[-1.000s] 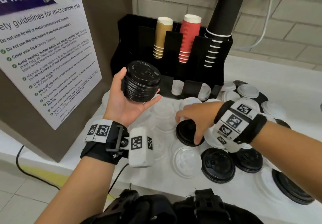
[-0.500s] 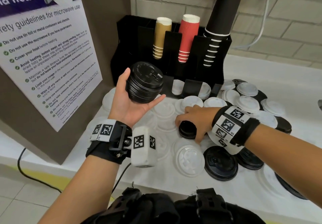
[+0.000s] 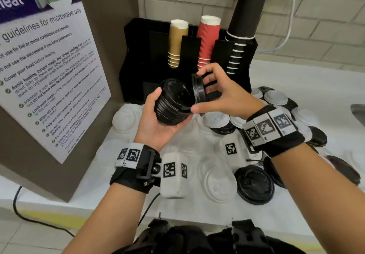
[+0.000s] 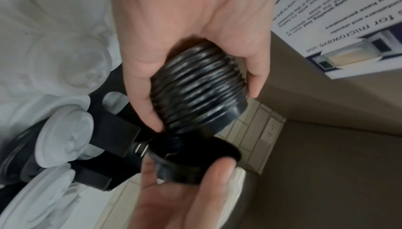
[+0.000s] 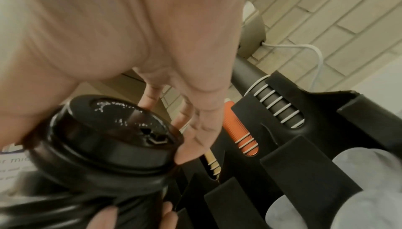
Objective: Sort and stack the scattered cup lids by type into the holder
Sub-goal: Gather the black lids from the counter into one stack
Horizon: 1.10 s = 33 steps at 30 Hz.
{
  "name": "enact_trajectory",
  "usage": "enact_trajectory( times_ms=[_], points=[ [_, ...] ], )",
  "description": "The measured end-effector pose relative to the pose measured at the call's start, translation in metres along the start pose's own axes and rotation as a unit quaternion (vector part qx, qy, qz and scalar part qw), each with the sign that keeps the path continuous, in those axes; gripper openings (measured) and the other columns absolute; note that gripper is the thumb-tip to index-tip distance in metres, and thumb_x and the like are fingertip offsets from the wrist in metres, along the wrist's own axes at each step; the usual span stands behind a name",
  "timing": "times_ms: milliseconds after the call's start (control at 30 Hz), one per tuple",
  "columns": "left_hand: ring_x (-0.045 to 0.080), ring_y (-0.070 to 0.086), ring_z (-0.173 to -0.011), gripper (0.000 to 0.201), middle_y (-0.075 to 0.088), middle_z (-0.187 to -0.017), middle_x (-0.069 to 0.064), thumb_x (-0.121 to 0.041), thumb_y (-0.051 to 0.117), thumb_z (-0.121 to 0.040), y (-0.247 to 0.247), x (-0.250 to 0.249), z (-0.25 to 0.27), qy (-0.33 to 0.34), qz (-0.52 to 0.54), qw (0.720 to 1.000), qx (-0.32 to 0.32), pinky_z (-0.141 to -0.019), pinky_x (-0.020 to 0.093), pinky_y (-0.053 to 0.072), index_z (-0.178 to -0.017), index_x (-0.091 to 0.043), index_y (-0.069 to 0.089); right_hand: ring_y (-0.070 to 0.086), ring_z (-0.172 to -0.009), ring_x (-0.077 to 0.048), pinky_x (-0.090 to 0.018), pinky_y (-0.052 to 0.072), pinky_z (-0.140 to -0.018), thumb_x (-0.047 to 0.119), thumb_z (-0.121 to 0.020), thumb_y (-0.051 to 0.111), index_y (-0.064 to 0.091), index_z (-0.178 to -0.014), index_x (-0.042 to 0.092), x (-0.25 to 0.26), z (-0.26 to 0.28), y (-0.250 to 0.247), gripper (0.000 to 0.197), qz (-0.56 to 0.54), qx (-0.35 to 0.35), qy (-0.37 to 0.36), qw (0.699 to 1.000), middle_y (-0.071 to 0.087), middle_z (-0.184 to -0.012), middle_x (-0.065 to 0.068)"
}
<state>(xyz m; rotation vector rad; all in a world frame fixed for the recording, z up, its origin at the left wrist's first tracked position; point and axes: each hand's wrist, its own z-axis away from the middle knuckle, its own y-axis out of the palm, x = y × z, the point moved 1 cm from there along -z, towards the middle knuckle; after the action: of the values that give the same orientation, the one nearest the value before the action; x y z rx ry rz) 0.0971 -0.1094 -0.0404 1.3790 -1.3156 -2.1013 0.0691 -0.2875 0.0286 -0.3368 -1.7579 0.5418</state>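
My left hand (image 3: 171, 105) grips a tilted stack of black cup lids (image 3: 170, 105), thumb on one side and fingers beneath. My right hand (image 3: 197, 91) pinches one black lid (image 3: 198, 89) by its rim, on edge, just right of the stack's top. In the left wrist view the single lid (image 4: 191, 169) hangs close to the stack (image 4: 195, 91). The right wrist view shows the single lid (image 5: 113, 138) from above. The black holder (image 3: 136, 56) stands just behind both hands. White lids (image 3: 219, 184) and black lids (image 3: 254, 186) lie scattered on the white counter.
The holder's rear slots hold tan cups (image 3: 176, 44), red cups (image 3: 208, 42) and a tall stack of black cups (image 3: 245, 22). A brown panel with a microwave poster (image 3: 49, 66) walls off the left. More lids (image 3: 275, 97) are piled at right, by a sink edge (image 3: 358, 113).
My right hand picked a black lid off the counter and raised it to the top of the stack. My left hand tilted the stack toward it.
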Motion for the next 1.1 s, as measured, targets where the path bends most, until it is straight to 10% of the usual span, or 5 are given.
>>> enact_trajectory(
  times_ms=[233,767,1100],
  points=[
    [0.025,0.066,-0.109,0.083,0.056,-0.138,0.014,-0.041,0.069,-0.074,0.006,0.006,0.004,0.001,-0.065,0.998,0.018,-0.084,0.042,0.056,-0.147,-0.018,0.037,0.053,-0.104,-0.012,-0.023,0.05,-0.084,0.026,-0.063,0.087,0.046,-0.122,0.025,0.006,0.001,0.013,0.072,0.058,-0.005,-0.032,0.998,0.049,-0.112,0.006],
    [0.023,0.066,-0.111,0.066,0.066,-0.126,0.009,-0.048,0.057,-0.082,0.01,0.019,0.005,-0.017,-0.072,0.997,0.033,-0.096,0.043,0.052,-0.14,-0.017,0.048,0.05,-0.11,-0.013,-0.027,0.051,-0.092,0.034,-0.061,0.087,0.05,-0.129,0.031,0.01,0.01,0.011,0.077,0.114,-0.001,-0.018,0.993,0.045,-0.119,-0.001],
    [0.021,0.066,-0.11,0.041,0.07,-0.118,0.007,-0.049,0.06,-0.081,0.014,0.045,-0.006,-0.024,-0.035,0.994,0.096,-0.093,0.04,0.053,-0.106,-0.02,0.076,0.043,-0.105,0.002,-0.014,0.042,-0.093,0.043,-0.06,0.086,0.049,-0.131,0.031,0.007,0.016,-0.003,0.081,0.18,0.014,-0.02,0.983,0.042,-0.117,0.005]
  ],
)
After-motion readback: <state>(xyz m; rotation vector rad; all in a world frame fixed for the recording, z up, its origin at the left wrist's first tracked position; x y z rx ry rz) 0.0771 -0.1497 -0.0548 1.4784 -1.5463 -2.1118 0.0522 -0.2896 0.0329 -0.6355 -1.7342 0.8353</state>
